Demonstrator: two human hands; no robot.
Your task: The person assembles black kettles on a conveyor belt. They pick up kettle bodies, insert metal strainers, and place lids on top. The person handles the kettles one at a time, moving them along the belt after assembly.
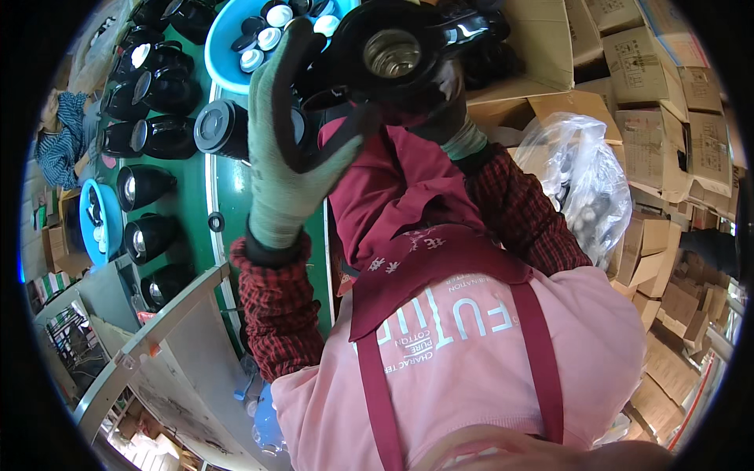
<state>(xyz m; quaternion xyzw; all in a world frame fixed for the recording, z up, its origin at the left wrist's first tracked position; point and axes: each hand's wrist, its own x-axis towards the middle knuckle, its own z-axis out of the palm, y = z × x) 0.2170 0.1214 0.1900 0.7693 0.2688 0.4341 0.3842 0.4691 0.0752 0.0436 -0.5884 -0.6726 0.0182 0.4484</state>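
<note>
A glossy black vacuum jug (345, 64) is tilted in front of me, its round mouth turned toward me and a shiny liner visible inside. My right hand (449, 118), in a green glove with a dark palm, grips its right side; the fingertips are partly hidden. My left hand (287, 157), gloved alike, is beside the jug's left end with thumb and fingers spread wide. Whether it touches the jug I cannot tell. Just left of that hand, a black jug with a ridged grey lid (218, 128) is on the green table (191, 216).
Several black jugs (166, 137) crowd the table's left side. A blue basin (228, 78) holds black and white lids; a smaller blue basin (112, 222) is farther left. A small black ring (216, 221) lies nearby. On the right are an open carton (542, 47), a clear plastic bag (585, 180) and stacked cartons (640, 67).
</note>
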